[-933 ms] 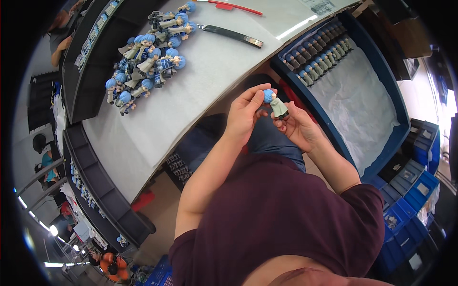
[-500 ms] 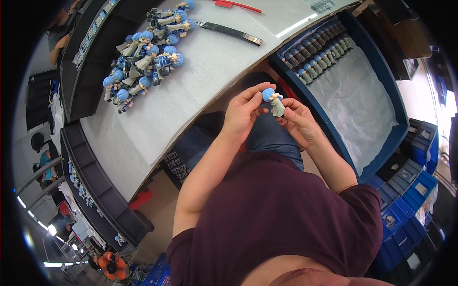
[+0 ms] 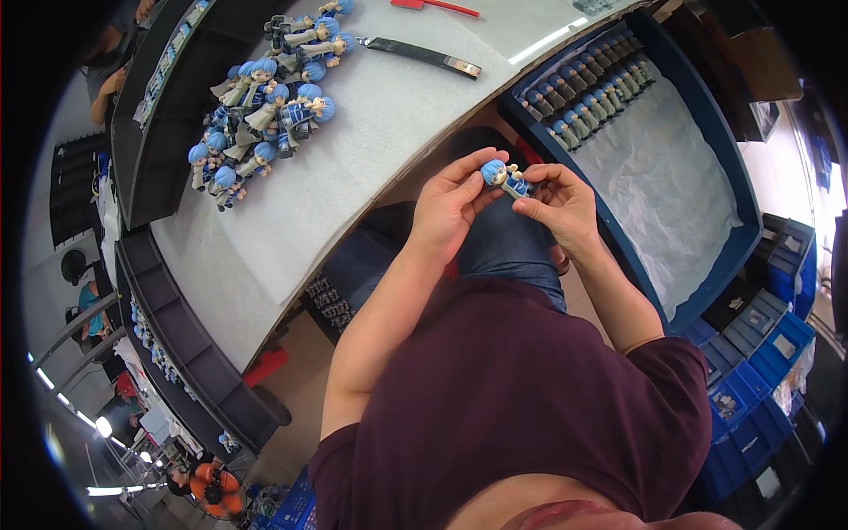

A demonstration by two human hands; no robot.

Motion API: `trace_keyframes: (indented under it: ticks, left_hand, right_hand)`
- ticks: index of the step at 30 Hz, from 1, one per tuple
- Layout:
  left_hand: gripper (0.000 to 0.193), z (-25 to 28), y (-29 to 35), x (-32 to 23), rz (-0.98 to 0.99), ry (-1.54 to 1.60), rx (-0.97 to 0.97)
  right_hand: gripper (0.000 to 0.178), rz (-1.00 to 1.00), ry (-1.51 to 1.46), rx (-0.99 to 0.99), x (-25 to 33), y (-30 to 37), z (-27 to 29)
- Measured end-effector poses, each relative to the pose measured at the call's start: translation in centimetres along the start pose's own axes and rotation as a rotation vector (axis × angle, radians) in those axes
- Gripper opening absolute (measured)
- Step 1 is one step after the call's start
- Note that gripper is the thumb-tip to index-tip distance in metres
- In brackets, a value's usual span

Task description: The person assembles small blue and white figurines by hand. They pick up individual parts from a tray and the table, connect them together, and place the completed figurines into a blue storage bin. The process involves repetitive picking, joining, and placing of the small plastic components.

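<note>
Between my two hands, above my lap, is a small toy figure (image 3: 511,182) with light blue hair and a blue and white outfit. The fingers of my left hand (image 3: 452,196) grip it at the head. My right hand (image 3: 565,205) pinches its lower body between thumb and fingers. The figure lies tilted, its head to the left and its front toward me. A heap of like figures (image 3: 265,106) rests on the white-covered table (image 3: 291,221) at the far left.
To the right stands a dark blue tray (image 3: 740,256) lined with white paper, rows of figures at its far end. A black strap-like tool (image 3: 424,55) and a red tool (image 3: 442,7) lie on the table. Dark compartment racks (image 3: 190,340) line the left; blue bins (image 3: 746,397) stand lower right.
The figure has been turned in my hands: its pale grey back showed before, and now its blue front does. My right hand has shifted its hold slightly upward.
</note>
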State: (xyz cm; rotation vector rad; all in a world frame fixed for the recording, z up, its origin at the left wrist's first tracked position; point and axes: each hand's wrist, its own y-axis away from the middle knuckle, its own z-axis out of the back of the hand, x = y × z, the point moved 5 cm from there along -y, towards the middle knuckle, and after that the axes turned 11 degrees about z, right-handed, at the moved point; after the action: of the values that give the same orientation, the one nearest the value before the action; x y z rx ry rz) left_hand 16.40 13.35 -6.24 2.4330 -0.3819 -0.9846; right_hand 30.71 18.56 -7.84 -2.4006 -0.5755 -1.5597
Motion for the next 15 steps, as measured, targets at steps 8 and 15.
trace_keyframes:
  ticks: [8,15]
  left_hand:
    - [0.031,0.3,0.0,0.0,-0.009,0.0,-0.043]
    - [0.031,-0.5,-0.2,0.2,0.036,-0.117,-0.162]
  right_hand:
    - [0.037,0.193,0.206,0.064,0.3,0.0,-0.4]
    - [0.027,0.527,0.705,0.113,2.8,0.1,-0.5]
